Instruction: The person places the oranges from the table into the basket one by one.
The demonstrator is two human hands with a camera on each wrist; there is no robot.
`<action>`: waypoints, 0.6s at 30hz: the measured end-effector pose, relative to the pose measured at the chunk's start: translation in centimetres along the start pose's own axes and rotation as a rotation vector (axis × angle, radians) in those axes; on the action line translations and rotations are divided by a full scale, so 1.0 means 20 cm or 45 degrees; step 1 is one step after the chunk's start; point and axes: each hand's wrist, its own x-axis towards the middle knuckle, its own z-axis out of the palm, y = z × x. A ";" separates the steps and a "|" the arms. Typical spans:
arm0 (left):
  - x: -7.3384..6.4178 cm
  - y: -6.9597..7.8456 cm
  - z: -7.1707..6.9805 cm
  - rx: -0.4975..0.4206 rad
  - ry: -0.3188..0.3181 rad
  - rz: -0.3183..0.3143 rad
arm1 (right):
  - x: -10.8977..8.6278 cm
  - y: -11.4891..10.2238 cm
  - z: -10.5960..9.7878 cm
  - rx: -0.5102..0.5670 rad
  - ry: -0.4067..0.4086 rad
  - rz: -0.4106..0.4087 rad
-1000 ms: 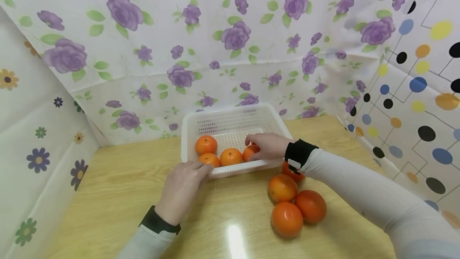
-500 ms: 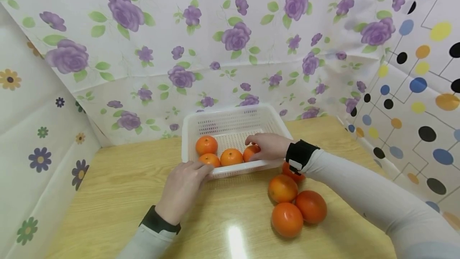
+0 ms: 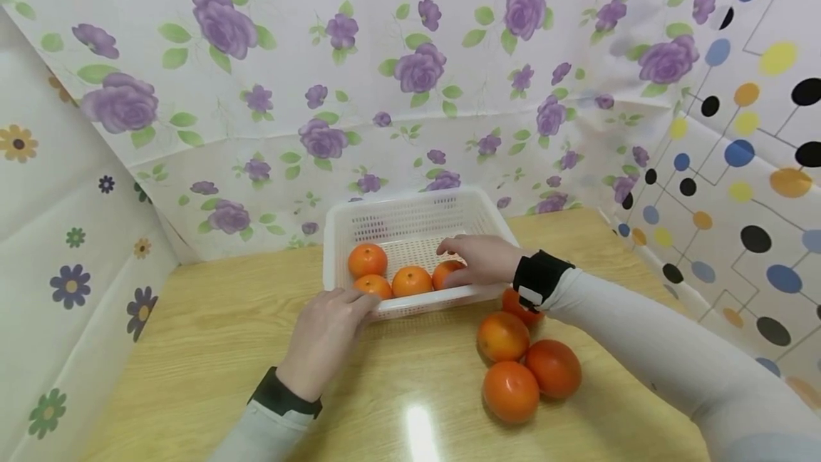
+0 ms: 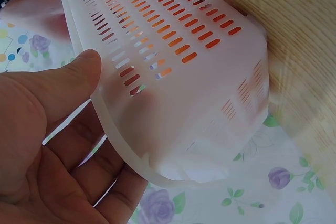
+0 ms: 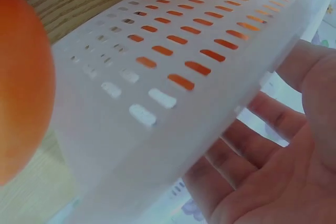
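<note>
Inside a basket [image 3: 423,303] on a table [image 3: 224,312], three oranges [image 3: 412,281] are lining the front and a fourth orange [image 3: 368,260] is sitting behind the leftmost; four loose oranges [image 3: 503,336] are clustering before its right end.

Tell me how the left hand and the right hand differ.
The left hand grips the basket near its front left corner; the right hand reaches inside, over an orange.
In the head view, the left hand points mostly away from the person, while the right hand points leftward.
Both have a black band at the wrist.
</note>
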 end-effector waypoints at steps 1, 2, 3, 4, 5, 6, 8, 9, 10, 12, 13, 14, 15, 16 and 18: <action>0.00 0.00 0.00 0.002 -0.001 -0.001 | 0.00 0.01 0.00 -0.011 0.017 0.000; 0.00 0.00 0.00 0.005 -0.002 -0.002 | -0.01 0.02 0.00 -0.018 0.036 -0.001; 0.00 0.00 0.00 0.008 -0.002 -0.002 | -0.01 0.02 0.01 -0.029 0.058 -0.001; 0.00 0.00 0.00 0.009 -0.004 -0.003 | -0.02 0.02 0.00 -0.037 0.081 -0.002; 0.00 0.00 0.00 0.008 -0.004 -0.004 | -0.03 0.02 0.00 -0.044 0.104 -0.006; 0.00 0.00 0.00 0.007 -0.005 -0.004 | -0.05 0.02 0.00 -0.055 0.131 -0.014; 0.00 0.00 0.01 0.006 -0.005 -0.004 | -0.08 0.01 -0.01 -0.065 0.181 -0.032; 0.00 0.00 0.01 0.005 -0.004 -0.004 | -0.09 0.01 -0.01 -0.073 0.208 -0.046; 0.00 0.00 0.00 0.001 -0.003 -0.003 | -0.11 0.00 -0.01 -0.081 0.234 -0.061; 0.00 0.00 0.00 -0.002 0.000 -0.001 | -0.14 0.00 -0.01 -0.104 0.287 -0.098; 0.00 0.00 0.00 -0.002 0.003 0.000 | -0.15 0.00 -0.01 -0.117 0.314 -0.118; 0.00 0.00 0.00 -0.002 0.005 0.002 | -0.16 -0.01 -0.01 -0.133 0.339 -0.137; 0.00 0.00 0.00 -0.001 0.006 0.003 | -0.17 0.00 0.00 -0.154 0.366 -0.159; 0.00 0.00 0.00 -0.001 0.008 0.003 | -0.19 0.00 0.00 -0.171 0.388 -0.177; 0.00 0.00 0.00 0.000 0.008 0.003 | -0.21 -0.01 0.01 -0.194 0.424 -0.213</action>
